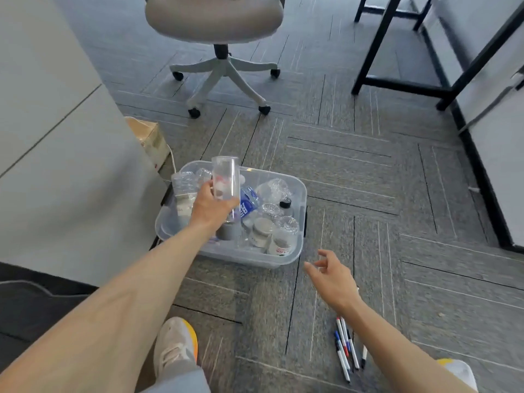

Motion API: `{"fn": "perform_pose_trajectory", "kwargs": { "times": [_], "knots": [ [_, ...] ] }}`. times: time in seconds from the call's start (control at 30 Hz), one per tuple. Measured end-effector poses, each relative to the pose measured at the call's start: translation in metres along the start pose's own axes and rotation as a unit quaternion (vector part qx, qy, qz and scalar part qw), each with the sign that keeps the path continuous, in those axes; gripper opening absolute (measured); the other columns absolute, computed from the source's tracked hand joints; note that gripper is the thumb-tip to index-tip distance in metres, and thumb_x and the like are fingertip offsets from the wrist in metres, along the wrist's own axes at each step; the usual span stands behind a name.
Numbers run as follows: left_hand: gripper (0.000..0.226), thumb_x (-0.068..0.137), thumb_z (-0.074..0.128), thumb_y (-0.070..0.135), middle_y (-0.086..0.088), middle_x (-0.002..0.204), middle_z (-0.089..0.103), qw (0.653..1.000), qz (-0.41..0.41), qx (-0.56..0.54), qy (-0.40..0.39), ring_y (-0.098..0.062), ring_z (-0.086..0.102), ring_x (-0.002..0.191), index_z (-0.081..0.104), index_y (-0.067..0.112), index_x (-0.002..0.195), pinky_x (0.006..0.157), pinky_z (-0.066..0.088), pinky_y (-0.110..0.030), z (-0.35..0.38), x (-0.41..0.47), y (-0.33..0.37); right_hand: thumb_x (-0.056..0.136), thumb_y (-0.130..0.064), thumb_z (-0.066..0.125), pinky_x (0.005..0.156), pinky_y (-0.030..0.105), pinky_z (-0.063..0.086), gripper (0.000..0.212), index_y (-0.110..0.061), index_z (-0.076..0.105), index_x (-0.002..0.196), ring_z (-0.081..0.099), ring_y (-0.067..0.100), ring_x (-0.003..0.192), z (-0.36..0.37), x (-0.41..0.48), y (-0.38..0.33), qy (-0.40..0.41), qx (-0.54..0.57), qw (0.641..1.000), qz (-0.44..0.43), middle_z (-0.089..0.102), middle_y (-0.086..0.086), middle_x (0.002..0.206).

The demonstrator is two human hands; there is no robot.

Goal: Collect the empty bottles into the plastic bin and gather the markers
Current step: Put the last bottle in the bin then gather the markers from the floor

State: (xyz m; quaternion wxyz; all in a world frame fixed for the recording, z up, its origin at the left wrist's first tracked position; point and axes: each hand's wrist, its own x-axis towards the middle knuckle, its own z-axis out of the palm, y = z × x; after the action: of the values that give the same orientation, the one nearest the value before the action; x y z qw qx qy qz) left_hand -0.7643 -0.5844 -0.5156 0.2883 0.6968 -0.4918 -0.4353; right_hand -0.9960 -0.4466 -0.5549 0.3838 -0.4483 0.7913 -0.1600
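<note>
Left hand [211,207] grips the clear bottle [225,177] at its near end; probably light, crushable, slick. Right hand [333,275] relaxed, empty.

Grey office chair [214,18], cardboard box [149,134], black table frame [402,87].

A: Your left arm is bare and stretched far forward, and your left hand [211,207] is over the bin's [284,261] near left part.
B: Its fingers curl round a clear bottle [225,177], with the back of your hand facing up.
A: Your right hand [331,275] hangs just off the bin's near right corner.
B: It holds nothing. The fingers are loose and half curled, the thumb points toward the bin, and the forearm is bare.
</note>
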Motion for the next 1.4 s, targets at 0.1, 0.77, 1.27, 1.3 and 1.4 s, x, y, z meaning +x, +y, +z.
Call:
{"fn": "perform_pose_trajectory", "kwargs": {
  "times": [0.1, 0.77, 1.27, 1.3, 1.4],
  "knots": [
    [0.041, 0.076, 0.08, 0.018, 0.008, 0.094, 0.058, 1.0, 0.005, 0.013, -0.004, -0.013, 0.06, 0.09, 0.047, 0.026, 0.099, 0.069, 0.038, -0.024, 0.025, 0.007, -0.003, 0.093, -0.046, 0.056, 0.097, 0.038, 0.047, 0.061, -0.019, 0.038, 0.144, 0.057, 0.018, 0.115, -0.004, 0.012, 0.001, 0.0, -0.015, 1.0, 0.004, 0.059, -0.001, 0.128],
    [0.086, 0.071, 0.085, 0.028, -0.017, 0.134, 0.046, 0.985, -0.101, 0.138, 0.017, -0.035, 0.048, 0.122, 0.036, 0.004, 0.137, 0.102, 0.043, -0.048, 0.065, -0.01, -0.025, 0.094, -0.047, 0.053, 0.099, 0.036, 0.044, 0.062, -0.016, 0.039, 0.145, 0.054, 0.019, 0.12, -0.024, 0.005, -0.008, -0.026, -0.067, 0.996, -0.048, 0.057, 0.002, 0.134],
    [0.07, 0.086, 0.067, 0.026, -0.013, 0.141, 0.044, 0.939, 0.001, 0.287, -0.189, -0.029, 0.046, 0.127, 0.034, 0.006, 0.145, 0.098, 0.042, -0.034, 0.006, -0.199, 0.049, 0.093, -0.031, 0.054, 0.104, 0.039, 0.04, 0.058, -0.016, 0.037, 0.147, 0.048, 0.03, 0.13, -0.103, -0.134, -0.042, 0.004, -0.093, 0.99, -0.102, 0.048, 0.011, 0.145],
    [0.067, 0.088, 0.065, 0.028, -0.012, 0.139, 0.046, 0.933, 0.009, 0.3, -0.201, -0.028, 0.048, 0.123, 0.036, 0.007, 0.144, 0.092, 0.042, -0.032, 0.007, -0.211, 0.052, 0.093, -0.029, 0.053, 0.106, 0.039, 0.039, 0.058, -0.016, 0.036, 0.147, 0.046, 0.03, 0.131, -0.104, -0.145, -0.036, 0.003, -0.096, 0.99, -0.103, 0.047, 0.011, 0.146],
    [0.056, 0.088, 0.062, 0.027, -0.011, 0.131, 0.053, 0.918, 0.045, 0.328, -0.218, -0.024, 0.052, 0.11, 0.044, 0.007, 0.137, 0.085, 0.042, -0.029, 0.012, -0.241, 0.058, 0.093, -0.027, 0.054, 0.109, 0.039, 0.036, 0.059, -0.016, 0.036, 0.149, 0.042, 0.028, 0.136, -0.106, -0.177, -0.013, 0.001, -0.099, 0.99, -0.101, 0.043, 0.01, 0.15]
  ]
}}
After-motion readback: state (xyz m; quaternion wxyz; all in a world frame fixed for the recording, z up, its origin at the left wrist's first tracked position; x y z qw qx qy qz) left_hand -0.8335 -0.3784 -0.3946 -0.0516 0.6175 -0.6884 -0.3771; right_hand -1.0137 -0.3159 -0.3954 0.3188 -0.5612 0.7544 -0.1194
